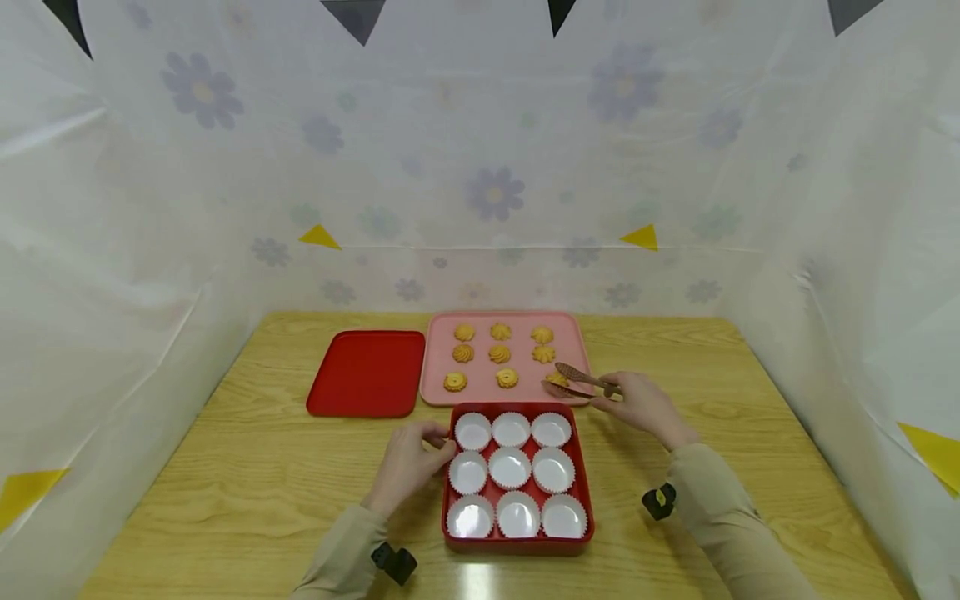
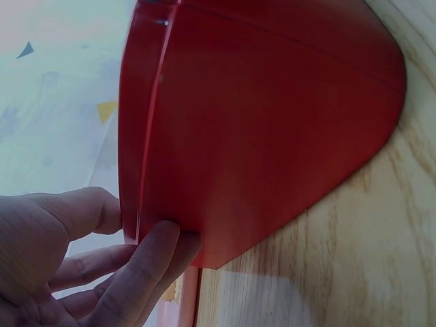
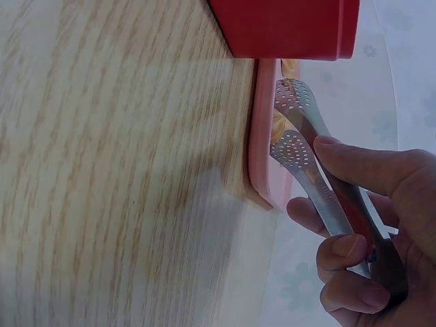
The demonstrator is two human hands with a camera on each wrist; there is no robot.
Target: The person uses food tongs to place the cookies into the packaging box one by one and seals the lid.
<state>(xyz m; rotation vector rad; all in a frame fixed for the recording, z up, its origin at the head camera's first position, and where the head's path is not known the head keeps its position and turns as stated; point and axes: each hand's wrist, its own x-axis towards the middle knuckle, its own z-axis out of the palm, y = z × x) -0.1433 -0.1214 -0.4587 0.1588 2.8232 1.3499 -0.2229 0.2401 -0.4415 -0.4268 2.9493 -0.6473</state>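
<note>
None of the nine paper cups point(image 1: 510, 468) in the red box point(image 1: 519, 547) holds a cookie, so all the filling looks left to do. The nine cookies point(image 1: 499, 354) lie in three rows on the pink tray point(image 1: 480, 395), by the middle of the table's point(image 1: 225, 500) far edge; the box stands in front of it, towards the near edge. The right hand point(image 1: 643, 408) has its grip closed round the tongs point(image 1: 573, 372), whose parted tips straddle the cookie at the tray's near right corner; whether they squeeze it I cannot tell. The left hand point(image 1: 408, 467) has a light, bent-fingered grip on the box's far left corner. A flat red tray point(image 1: 366, 375) sits towards the table's far left corner.
</note>
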